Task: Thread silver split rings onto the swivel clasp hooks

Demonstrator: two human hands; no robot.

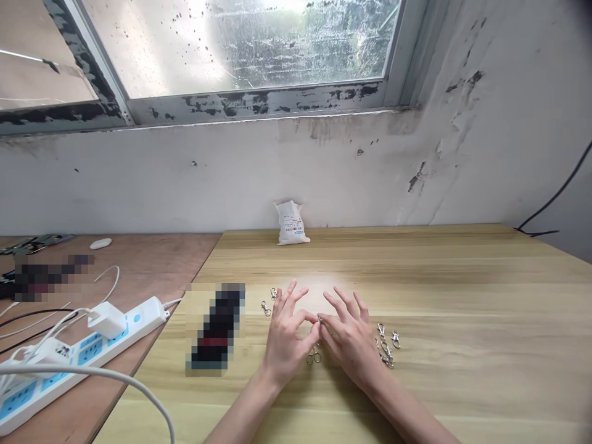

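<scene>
My left hand (pixel 287 336) and my right hand (pixel 350 336) meet over the light wooden table (pixel 416 290). Thumbs and forefingers of both pinch one small metal clasp (pixel 319 319) between them, with the other fingers fanned out. A couple of small metal rings (pixel 314 356) lie on the table just under the hands. A small heap of silver lobster clasps (pixel 386 345) rests to the right of my right hand. Two more clasps (pixel 269 300) lie to the upper left of my left hand.
A small white bag (pixel 291 222) stands against the wall at the back. A blurred dark object (pixel 215 336) lies left of my hands. On the brown board to the left sits a white power strip (pixel 87 348) with plugs and cables.
</scene>
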